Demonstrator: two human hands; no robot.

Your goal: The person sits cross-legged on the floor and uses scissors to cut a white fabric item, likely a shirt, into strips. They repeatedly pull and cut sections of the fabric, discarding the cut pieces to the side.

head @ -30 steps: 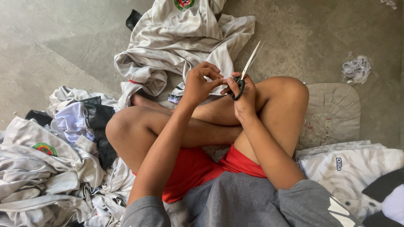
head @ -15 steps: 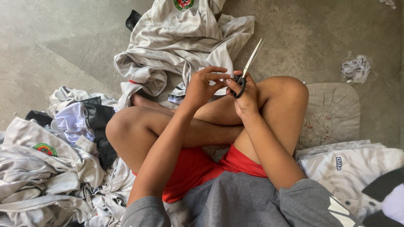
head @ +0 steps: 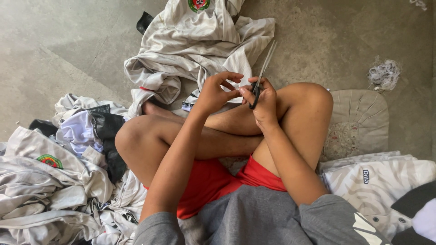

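Note:
I sit cross-legged on a concrete floor. My right hand (head: 262,102) grips a pair of black-handled scissors (head: 262,72), blades pointing up and away. My left hand (head: 213,93) is right beside it, fingers curled, fingertips touching the right hand's thumb near the scissor handles. A white striped shirt with a round badge (head: 200,43) lies crumpled on the floor just beyond both hands, part of it reaching under my left hand. Whether the left fingers pinch any cloth or thread is hidden.
A pile of white striped shirts (head: 50,181) lies at my left, with a black cloth (head: 106,131) among them. A grey cushion (head: 359,120) sits by my right knee, folded shirts (head: 381,181) below it. A tuft of thread scraps (head: 383,75) lies on the floor.
My left hand's fingers have shifted closer to the scissor handles, and the scissors tilted slightly more upright. Legs and clothes have not moved.

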